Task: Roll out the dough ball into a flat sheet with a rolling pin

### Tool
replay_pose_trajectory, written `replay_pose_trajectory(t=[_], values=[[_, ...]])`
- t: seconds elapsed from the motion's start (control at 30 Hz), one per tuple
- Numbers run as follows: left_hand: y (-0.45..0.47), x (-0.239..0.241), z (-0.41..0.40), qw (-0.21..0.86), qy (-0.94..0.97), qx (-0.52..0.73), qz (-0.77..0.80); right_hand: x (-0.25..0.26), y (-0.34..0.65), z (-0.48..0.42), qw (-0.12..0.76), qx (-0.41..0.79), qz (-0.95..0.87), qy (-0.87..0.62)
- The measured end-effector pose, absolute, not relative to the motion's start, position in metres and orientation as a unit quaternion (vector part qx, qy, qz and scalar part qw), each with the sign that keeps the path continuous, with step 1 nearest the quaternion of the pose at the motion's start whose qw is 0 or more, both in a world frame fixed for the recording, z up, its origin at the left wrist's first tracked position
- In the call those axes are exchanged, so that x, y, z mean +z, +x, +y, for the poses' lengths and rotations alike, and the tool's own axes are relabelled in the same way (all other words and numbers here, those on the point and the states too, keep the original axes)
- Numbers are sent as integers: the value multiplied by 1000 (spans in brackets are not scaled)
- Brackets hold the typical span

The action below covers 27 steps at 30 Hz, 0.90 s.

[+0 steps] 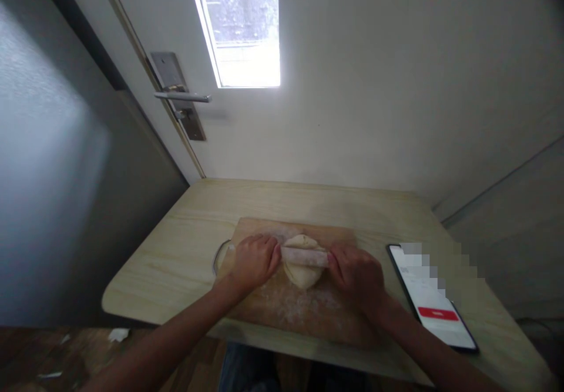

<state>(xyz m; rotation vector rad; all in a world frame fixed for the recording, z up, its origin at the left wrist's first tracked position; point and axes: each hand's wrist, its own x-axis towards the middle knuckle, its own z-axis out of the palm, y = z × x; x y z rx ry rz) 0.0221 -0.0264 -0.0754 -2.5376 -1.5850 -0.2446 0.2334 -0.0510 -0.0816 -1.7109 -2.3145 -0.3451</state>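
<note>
A rolling pin (pixel 304 257) lies crosswise over a flattened piece of pale dough (pixel 303 277). My left hand (pixel 258 259) is closed around its left end, and the right end is in the grip of my right hand (pixel 358 273). Dough shows above and below the pin. Beneath it is a wooden cutting board (pixel 282 310), dusted with white flour, mostly in front of the dough. Both ends of the pin are hidden inside my fingers.
The board rests on a light wooden table (pixel 176 251). A metal ring handle (pixel 217 257) sticks out at its left. To the right lies a phone (pixel 429 298) with a lit screen. Behind the table stands a white door with a lever handle (pixel 183 96).
</note>
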Motion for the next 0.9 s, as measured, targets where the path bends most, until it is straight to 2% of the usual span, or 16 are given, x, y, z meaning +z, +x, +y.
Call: replay_pose_trajectory(t=[0.27,0.43,0.57,0.7,0.9], values=[[32,-69,8,-23,-794,26,-606,-67,231,-21,-19,-22,-780,-625],[34,-65,31,-59,-800,52,-594,-62,233,-1,-54,34,-793,-606],[33,-67,42,-93,-801,65,-588,-65,238,7,-60,48,-807,-585],[35,-70,44,-82,-794,50,-600,-65,235,1,-39,3,-811,-584],[32,-61,6,-22,-798,-65,-598,-64,227,-22,40,-49,-761,-646]])
